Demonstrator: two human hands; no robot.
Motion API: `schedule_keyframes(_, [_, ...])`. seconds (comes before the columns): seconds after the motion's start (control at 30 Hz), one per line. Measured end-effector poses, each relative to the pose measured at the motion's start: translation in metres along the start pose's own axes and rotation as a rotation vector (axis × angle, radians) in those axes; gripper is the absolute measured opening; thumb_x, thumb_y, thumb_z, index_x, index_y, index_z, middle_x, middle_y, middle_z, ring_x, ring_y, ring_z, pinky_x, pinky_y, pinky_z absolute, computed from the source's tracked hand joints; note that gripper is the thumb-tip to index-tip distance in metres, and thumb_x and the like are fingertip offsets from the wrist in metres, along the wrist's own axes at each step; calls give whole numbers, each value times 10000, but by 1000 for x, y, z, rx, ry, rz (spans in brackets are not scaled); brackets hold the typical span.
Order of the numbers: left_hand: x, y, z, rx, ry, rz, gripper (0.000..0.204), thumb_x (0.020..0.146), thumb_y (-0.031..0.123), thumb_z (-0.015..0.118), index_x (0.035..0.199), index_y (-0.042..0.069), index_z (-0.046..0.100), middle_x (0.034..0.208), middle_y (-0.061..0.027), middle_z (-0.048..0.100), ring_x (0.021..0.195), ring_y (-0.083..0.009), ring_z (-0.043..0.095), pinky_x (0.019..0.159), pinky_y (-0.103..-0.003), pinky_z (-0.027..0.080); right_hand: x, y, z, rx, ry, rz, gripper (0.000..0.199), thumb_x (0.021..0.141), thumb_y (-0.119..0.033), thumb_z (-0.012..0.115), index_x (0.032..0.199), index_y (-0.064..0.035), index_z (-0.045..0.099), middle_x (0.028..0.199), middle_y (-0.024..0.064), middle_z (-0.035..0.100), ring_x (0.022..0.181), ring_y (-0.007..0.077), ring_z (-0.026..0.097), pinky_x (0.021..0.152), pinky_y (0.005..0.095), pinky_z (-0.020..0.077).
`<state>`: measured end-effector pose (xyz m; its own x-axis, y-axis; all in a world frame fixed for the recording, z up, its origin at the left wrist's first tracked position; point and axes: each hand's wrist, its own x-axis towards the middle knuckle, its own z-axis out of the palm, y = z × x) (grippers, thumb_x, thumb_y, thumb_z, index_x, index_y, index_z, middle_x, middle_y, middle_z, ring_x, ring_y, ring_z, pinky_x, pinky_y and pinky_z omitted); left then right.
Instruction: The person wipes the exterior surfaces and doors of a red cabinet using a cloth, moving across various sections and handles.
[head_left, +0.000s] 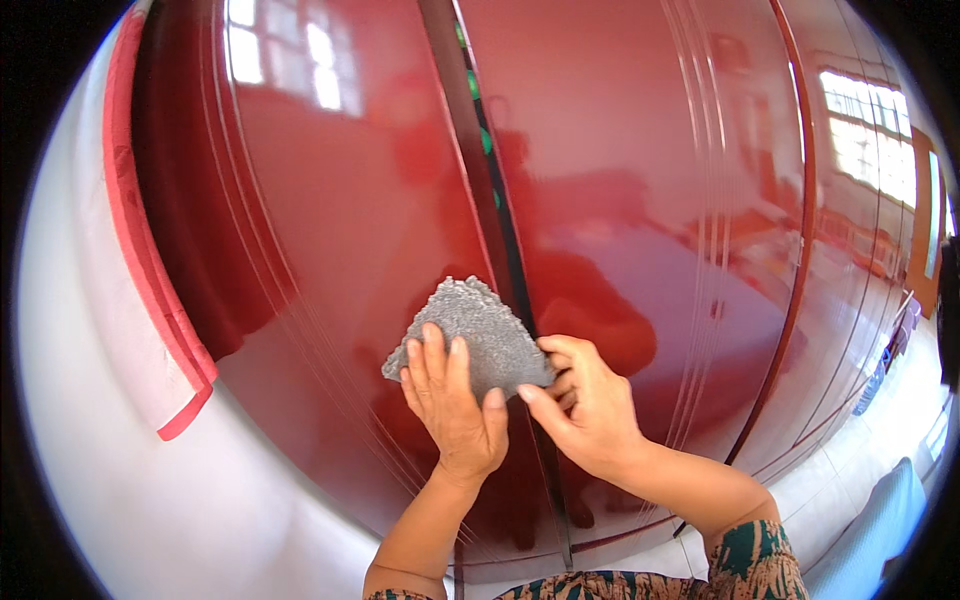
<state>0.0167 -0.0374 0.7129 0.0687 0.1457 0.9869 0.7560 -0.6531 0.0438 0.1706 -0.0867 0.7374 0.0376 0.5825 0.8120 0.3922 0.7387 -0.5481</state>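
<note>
A grey, fuzzy cleaning cloth point(485, 335), folded with ragged edges, lies against the glossy dark-red cabinet doors. My left hand point(450, 410) rests flat on its front, fingers stretched upward and thumb apart. At the cloth's lower right corner, my right hand point(597, 405) has its fingers curled in, with thumb and forefinger at the edge of the cloth. Part of that grip is hidden behind the fingers. Both hands are near the narrow dark gap point(490, 180) between the left door point(340, 190) and the right door point(610, 140).
White fabric with a red border point(165, 370) hangs at the far left beside a white wall point(190, 500). A light-blue covered surface point(875, 540) is at the lower right, over a pale tiled floor point(800, 490). Windows and furniture reflect in the doors.
</note>
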Motion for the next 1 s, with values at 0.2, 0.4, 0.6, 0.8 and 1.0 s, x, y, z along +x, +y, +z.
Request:
schedule_keyframes(0.2, [-6, 4, -1, -124, -16, 101, 474, 890, 191, 529, 1330, 45, 433, 1500, -291, 313, 1415, -437, 241, 1131, -546, 93, 1, 4, -6, -102, 64, -141, 236, 780, -78, 695, 980, -40, 575, 852, 147, 633, 729, 323, 648, 617, 375, 516])
schedule_keyframes(0.4, [-13, 53, 13, -129, -429, 206, 595, 868, 267, 602, 1397, 35, 456, 1514, -225, 334, 1419, -380, 273, 1140, -503, 145, -8, 37, -70, -453, 360, -241, 221, 728, -35, 695, 929, -53, 605, 835, 105, 625, 664, 294, 610, 598, 358, 491])
schedule_keyframes(0.6, [-24, 75, 36, -21, -448, 282, 644, 861, 306, 615, 1423, 46, 439, 1501, -205, 361, 1392, -367, 317, 1118, -483, 215, -30, 29, -79, -643, 554, -417, 319, 749, -25, 655, 1066, -8, 631, 1087, 154, 625, 995, 317, 591, 905, 411, 449])
schedule_keyframes(0.8, [-30, 72, 41, -199, -319, 224, 407, 854, 154, 609, 1238, 22, 589, 1386, -160, 504, 1310, -331, 443, 1072, -446, 312, -25, 32, -52, -268, 88, -411, 546, 823, -121, 629, 1338, 1, 498, 1393, 207, 455, 1225, 333, 491, 1009, 424, 367])
schedule_keyframes(1.0, [-31, 44, 16, -260, -49, 178, 324, 861, 113, 550, 1167, 6, 559, 1288, -175, 530, 1282, -392, 418, 1094, -517, 295, -9, 69, -50, -916, 118, -540, 643, 859, -332, 607, 1416, -62, 434, 1456, 80, 400, 1315, 207, 403, 1008, 339, 318])
